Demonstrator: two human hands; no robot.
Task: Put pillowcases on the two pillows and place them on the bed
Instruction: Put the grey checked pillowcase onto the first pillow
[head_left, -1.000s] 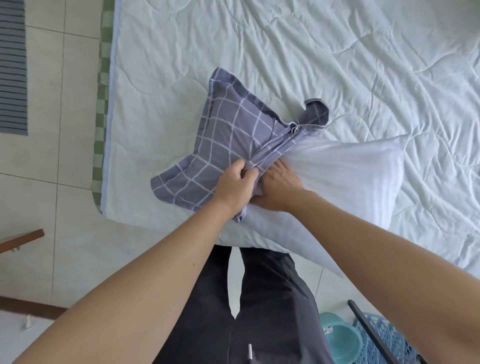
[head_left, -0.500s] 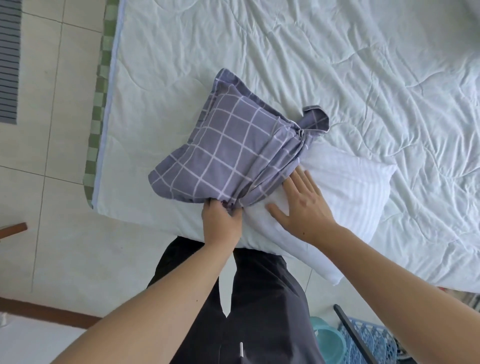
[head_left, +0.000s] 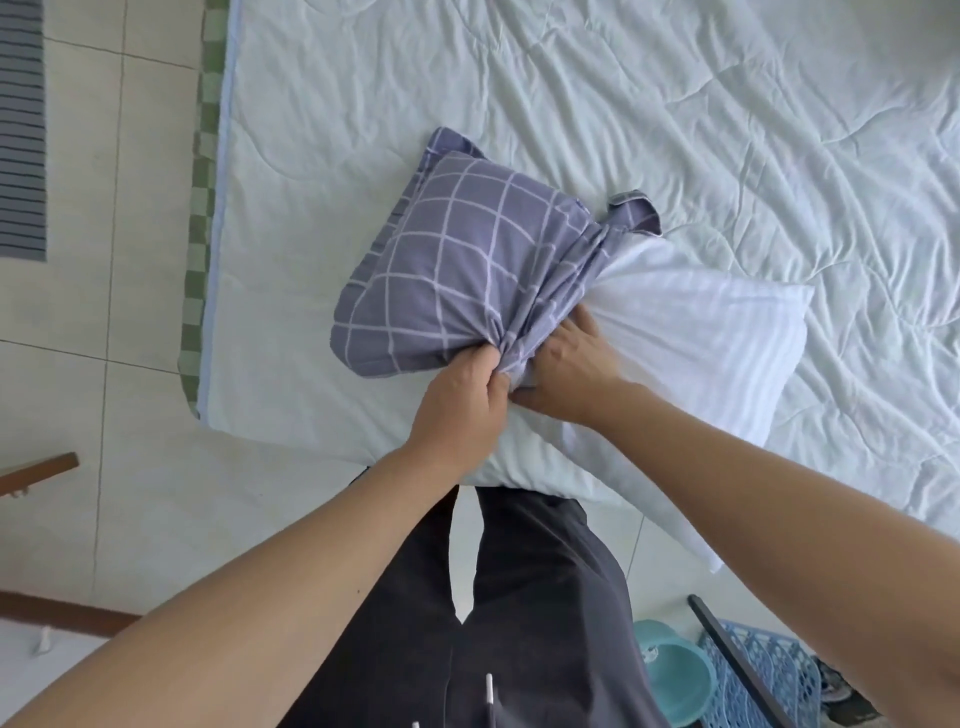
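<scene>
A white pillow (head_left: 696, 332) lies on the bed (head_left: 675, 104) near its front edge. Its left end is inside a purple checked pillowcase (head_left: 457, 280), whose mouth is bunched around the pillow's middle. My left hand (head_left: 462, 400) grips the bunched edge of the pillowcase at the near side. My right hand (head_left: 566, 364) is right beside it, fingers on the pillow and the fabric's edge, thumb tucked under. A loose flap of the pillowcase (head_left: 636, 213) sticks up at the far side. No second pillow is in view.
The bed carries a wrinkled pale quilt with a green checked border (head_left: 200, 223) at its left edge. Tiled floor (head_left: 104, 260) lies to the left. A teal bucket (head_left: 675, 675) and a blue plastic basket (head_left: 763, 670) stand on the floor at the lower right. My dark trousers (head_left: 519, 623) are below.
My right hand went from lying flat on the pillow to gripping at the pillowcase's mouth beside my left hand. The pillowcase now covers more of the pillow and looks fuller.
</scene>
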